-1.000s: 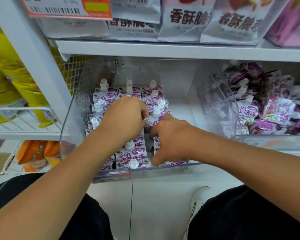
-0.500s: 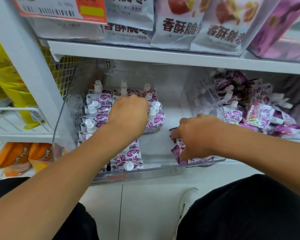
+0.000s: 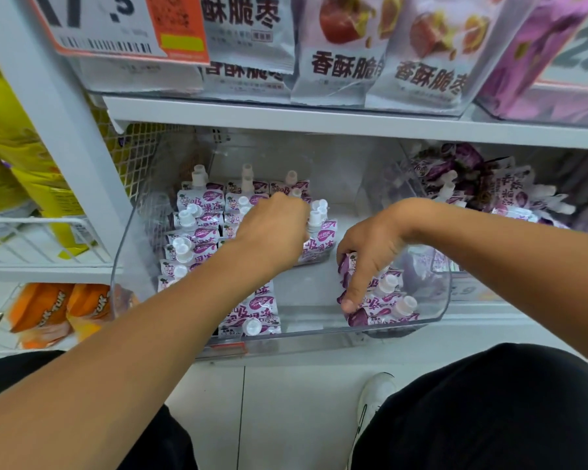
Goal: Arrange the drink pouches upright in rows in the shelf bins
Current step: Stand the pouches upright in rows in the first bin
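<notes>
White-and-purple drink pouches with white caps stand in rows in a clear plastic shelf bin (image 3: 435, 310). The left row (image 3: 197, 225) and a middle row (image 3: 255, 307) fill the bin's left half. My left hand (image 3: 272, 235) lies over the middle rows, fingers curled down among the pouches by a third-row pouch (image 3: 319, 242). My right hand (image 3: 367, 252) grips a small bunch of pouches (image 3: 384, 303) at the bin's front right corner. Bare bin floor shows between the two hands.
A second clear bin (image 3: 404, 184) on the right holds a loose heap of similar pouches (image 3: 489, 188). A white shelf board (image 3: 319, 120) with snack bags sits just above. Wire shelves with yellow and orange packs (image 3: 58, 313) are at the left. A white shoe (image 3: 374, 395) stands below.
My right hand has drawn a bunch of pouches away to the bin's front right corner, opening a gap. My left hand stays on the middle rows. The camera moved closer.
</notes>
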Available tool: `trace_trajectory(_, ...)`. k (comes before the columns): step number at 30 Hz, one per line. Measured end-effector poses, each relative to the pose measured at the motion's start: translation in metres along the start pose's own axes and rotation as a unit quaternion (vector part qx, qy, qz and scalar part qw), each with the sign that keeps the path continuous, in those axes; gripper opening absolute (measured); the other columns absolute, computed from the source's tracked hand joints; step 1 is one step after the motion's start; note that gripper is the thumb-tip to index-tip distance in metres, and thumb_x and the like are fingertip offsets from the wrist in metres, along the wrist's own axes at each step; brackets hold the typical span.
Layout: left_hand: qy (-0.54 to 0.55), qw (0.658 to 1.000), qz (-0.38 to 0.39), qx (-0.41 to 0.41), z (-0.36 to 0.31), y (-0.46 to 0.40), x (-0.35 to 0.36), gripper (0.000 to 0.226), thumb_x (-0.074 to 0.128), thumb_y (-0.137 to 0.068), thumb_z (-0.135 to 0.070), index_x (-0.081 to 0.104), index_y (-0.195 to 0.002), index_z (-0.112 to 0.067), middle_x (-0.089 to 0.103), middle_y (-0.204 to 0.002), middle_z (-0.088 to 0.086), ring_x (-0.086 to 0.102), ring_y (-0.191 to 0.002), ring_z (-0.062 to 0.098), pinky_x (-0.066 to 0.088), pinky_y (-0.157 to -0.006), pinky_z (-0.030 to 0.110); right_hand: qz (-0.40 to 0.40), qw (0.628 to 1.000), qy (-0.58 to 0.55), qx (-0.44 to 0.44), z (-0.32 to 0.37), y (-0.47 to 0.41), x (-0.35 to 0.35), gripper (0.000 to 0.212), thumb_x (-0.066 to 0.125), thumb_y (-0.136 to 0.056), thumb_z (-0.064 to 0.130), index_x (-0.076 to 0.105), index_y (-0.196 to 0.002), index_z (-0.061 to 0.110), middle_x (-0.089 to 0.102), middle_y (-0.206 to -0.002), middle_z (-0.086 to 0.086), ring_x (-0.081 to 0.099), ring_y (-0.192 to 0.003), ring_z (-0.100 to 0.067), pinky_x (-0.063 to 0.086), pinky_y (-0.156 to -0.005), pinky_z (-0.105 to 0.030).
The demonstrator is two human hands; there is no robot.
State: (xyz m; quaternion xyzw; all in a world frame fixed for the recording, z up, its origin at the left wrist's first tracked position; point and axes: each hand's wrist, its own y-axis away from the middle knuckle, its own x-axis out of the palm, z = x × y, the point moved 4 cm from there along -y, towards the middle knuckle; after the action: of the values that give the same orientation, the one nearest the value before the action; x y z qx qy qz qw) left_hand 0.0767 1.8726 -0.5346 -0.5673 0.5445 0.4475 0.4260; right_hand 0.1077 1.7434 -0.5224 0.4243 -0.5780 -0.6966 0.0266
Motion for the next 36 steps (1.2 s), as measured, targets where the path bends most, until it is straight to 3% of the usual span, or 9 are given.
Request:
trace_trajectory(3, 0.101, 0.994, 0.019, -0.026, -0.006, -0.006, 0.006, 0.02, 0.068, -0.091, -0.015, 0.058, -0.075, -0.01, 0.067, -0.086, 0.013, 0.067, -0.088, 0.031, 0.056, -0.077, 0.043, -0.037, 0.998, -0.041, 0.014, -0.003, 0.003, -0.001, 0.092, 0.071, -0.064, 0.074, 0.057, -0.131, 0.013, 0.055, -0.135, -0.001, 0.051, -0.122, -0.022, 0.04, -0.105, -0.037)
trace_trajectory(8, 0.292, 0.943, 0.021, -0.157, -0.006, -0.015, 0.021, 0.023, 0.076, -0.086, -0.022, 0.062, -0.098, -0.008, 0.064, -0.109, 0.008, 0.062, -0.099, 0.027, 0.053, -0.084, 0.036, -0.171, 0.984, 0.028, 0.035, -0.012, 0.019, -0.014, 0.057, 0.065, -0.079, 0.065, 0.049, -0.06, 0.013, 0.045, -0.062, 0.003, 0.045, -0.057, -0.015, 0.038, -0.056, -0.028)
trace_trajectory(11, 0.448, 0.853, 0.027, -0.266, -0.006, -0.012, 0.037, 0.057, 0.085, -0.075, -0.015, 0.049, -0.118, -0.006, 0.058, -0.112, 0.012, 0.061, -0.102, 0.029, 0.056, -0.089, 0.043, -0.312, 0.949, 0.047, 0.022, -0.019, 0.027, -0.038, 0.047, 0.078, -0.075, 0.05, 0.064, -0.094, 0.009, 0.062, -0.084, -0.004, 0.06, -0.082, -0.025, 0.051, -0.073, -0.032)
trace_trajectory(15, 0.507, 0.804, 0.025, -0.31, -0.014, -0.009, 0.047, 0.053, 0.081, -0.079, -0.008, 0.049, -0.121, -0.003, 0.056, -0.111, 0.008, 0.058, -0.099, 0.028, 0.051, -0.087, 0.033, -0.242, 0.97, 0.021, 0.0, -0.023, -0.005, -0.035, 0.099, 0.086, -0.068, 0.045, 0.033, -0.146, 0.015, 0.052, -0.14, -0.006, 0.054, -0.121, -0.027, 0.048, -0.1, -0.039)
trace_trajectory(21, 0.585, 0.74, 0.05, -0.328, -0.014, -0.005, 0.058, 0.064, 0.067, -0.084, 0.01, 0.041, -0.142, -0.003, 0.06, -0.121, 0.011, 0.059, -0.112, 0.032, 0.052, -0.097, 0.048, -0.236, 0.971, -0.004, -0.022, -0.025, -0.025, -0.044, 0.102, 0.085, -0.057, 0.061, 0.044, -0.138, 0.016, 0.056, -0.132, -0.002, 0.059, -0.11, -0.026, 0.052, -0.093, -0.037)
trace_trajectory(25, 0.629, 0.705, 0.061, -0.32, -0.016, -0.006, 0.064, 0.075, 0.052, -0.088, 0.016, 0.027, -0.152, -0.011, 0.055, -0.126, 0.009, 0.058, -0.1, 0.024, 0.05, -0.096, 0.038, -0.238, 0.971, 0.02, -0.015, -0.025, -0.026, -0.048, 0.091, 0.082, -0.058, 0.065, 0.049, -0.126, 0.013, 0.055, -0.121, -0.003, 0.056, -0.099, -0.022, 0.049, -0.078, -0.03)
trace_trajectory(29, 0.654, 0.68, 0.094, -0.316, -0.027, -0.006, 0.058, 0.046, 0.043, -0.082, 0.021, 0.051, -0.124, 0.001, 0.057, -0.085, 0.013, 0.055, -0.086, 0.029, 0.051, -0.079, 0.038, -0.211, 0.976, -0.033, -0.043, -0.022, -0.033, -0.041, 0.105, 0.087, -0.057, 0.056, 0.037, -0.14, 0.018, 0.051, -0.131, 0.001, 0.052, -0.113, -0.021, 0.046, -0.091, -0.03)
trace_trajectory(33, 0.701, 0.629, 0.122, -0.314, -0.031, -0.009, 0.052, 0.028, 0.036, -0.083, 0.02, 0.054, -0.092, 0.0, 0.056, -0.095, 0.017, 0.058, -0.087, 0.033, 0.052, -0.08, 0.043, -0.192, 0.979, 0.061, 0.018, -0.025, -0.038, -0.04, 0.091, 0.075, -0.058, 0.071, 0.056, -0.128, 0.017, 0.061, -0.121, 0.0, 0.06, -0.104, -0.023, 0.053, -0.091, -0.038)
trace_trajectory(36, 0.719, 0.598, 0.137, -0.327, -0.029, -0.008, 0.049, 0.015, 0.04, -0.095, -0.008, 0.053, -0.099, -0.002, 0.057, -0.096, 0.017, 0.056, -0.077, 0.028, 0.052, -0.072, 0.041, -0.146, 0.982, 0.11, 0.056, -0.025, -0.035, -0.044, 0.094, 0.064, -0.06, 0.082, 0.057, -0.13, 0.02, 0.06, -0.125, 0.001, 0.058, -0.109, -0.025, 0.051, -0.095, -0.041)
